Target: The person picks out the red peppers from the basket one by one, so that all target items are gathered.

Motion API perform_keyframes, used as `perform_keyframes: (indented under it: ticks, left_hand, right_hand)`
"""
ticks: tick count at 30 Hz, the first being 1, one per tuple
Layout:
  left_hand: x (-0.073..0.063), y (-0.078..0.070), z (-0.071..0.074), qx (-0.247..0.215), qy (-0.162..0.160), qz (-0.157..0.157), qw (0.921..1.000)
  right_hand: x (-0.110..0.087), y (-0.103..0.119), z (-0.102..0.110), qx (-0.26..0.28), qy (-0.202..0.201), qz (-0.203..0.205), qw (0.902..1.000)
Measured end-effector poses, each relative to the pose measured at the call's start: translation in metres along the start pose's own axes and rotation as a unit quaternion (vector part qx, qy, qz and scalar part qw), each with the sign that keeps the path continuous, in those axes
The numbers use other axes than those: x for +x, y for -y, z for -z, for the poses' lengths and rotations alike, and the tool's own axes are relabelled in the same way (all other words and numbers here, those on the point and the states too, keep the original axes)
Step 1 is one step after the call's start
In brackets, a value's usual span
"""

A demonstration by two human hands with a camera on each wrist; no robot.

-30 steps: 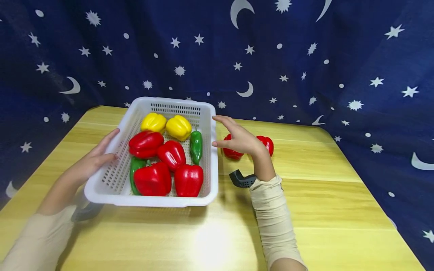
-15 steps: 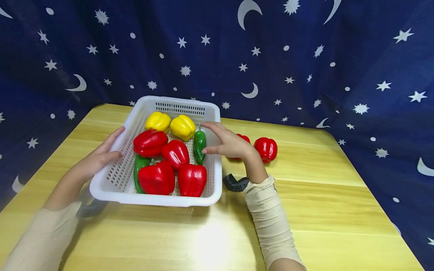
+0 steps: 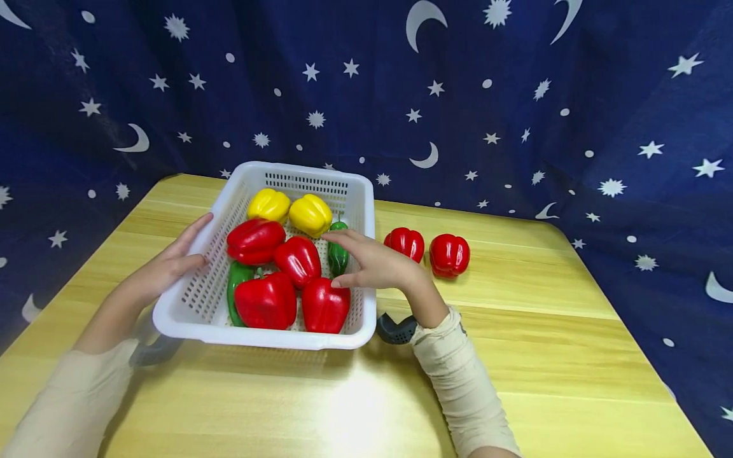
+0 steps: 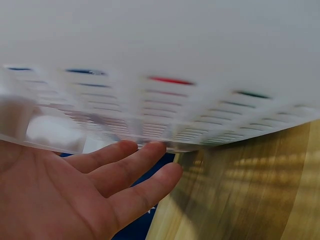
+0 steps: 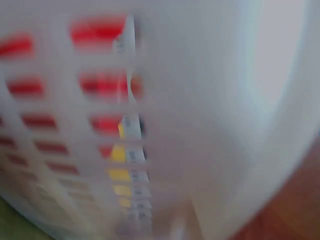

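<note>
A white perforated plastic basket [image 3: 366,210], tilted toward the head camera, holds two yellow bell peppers [image 3: 310,215], several red bell peppers [image 3: 298,262] and two long green peppers [image 3: 236,280]. My left hand [image 3: 166,267] grips its left wall, thumb over the rim; in the left wrist view the fingers [image 4: 145,192] extend below the wall. Reaching over the right rim, my right hand [image 3: 372,262] has its thumb at the top of the front right red bell pepper [image 3: 325,308]. Its spread fingers partly cover the right green pepper [image 3: 338,251].
Two more red bell peppers, a left one [image 3: 406,243] and a right one [image 3: 449,256], rest on the wooden table [image 3: 544,356] right of the basket. A dark blue curtain [image 3: 366,95] with stars and moons stands behind. Basket wall fills most of both wrist views.
My right hand has moved from outside the right rim in over the basket, then toward its front right red bell pepper. The left hand keeps its hold on the basket.
</note>
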State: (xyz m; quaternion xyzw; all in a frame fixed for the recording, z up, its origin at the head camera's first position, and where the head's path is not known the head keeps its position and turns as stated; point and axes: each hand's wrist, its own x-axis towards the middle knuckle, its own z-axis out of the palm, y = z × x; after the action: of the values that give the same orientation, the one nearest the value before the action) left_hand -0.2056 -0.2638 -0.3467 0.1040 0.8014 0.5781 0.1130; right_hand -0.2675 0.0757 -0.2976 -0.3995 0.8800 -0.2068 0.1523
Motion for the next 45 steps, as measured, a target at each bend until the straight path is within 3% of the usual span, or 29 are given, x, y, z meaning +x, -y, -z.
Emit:
perform_keyframes:
  ticks: [7,26,45]
  left_hand:
    - [0.000,0.000,-0.001,-0.010,0.002,0.000,0.9999]
    - [0.000,-0.002,0.000,-0.009,0.002,0.012,0.9999]
    - [-0.001,0.000,0.000,-0.012,0.003,0.006,0.9999]
  right_hand:
    - [-0.001,0.009,-0.011,-0.060,0.037,0.019,0.9973]
    - [-0.007,0.022,-0.021,-0.156,0.063,0.014,0.9856]
    - [-0.002,0.032,-0.026,-0.258,0.122,-0.039,0.9577]
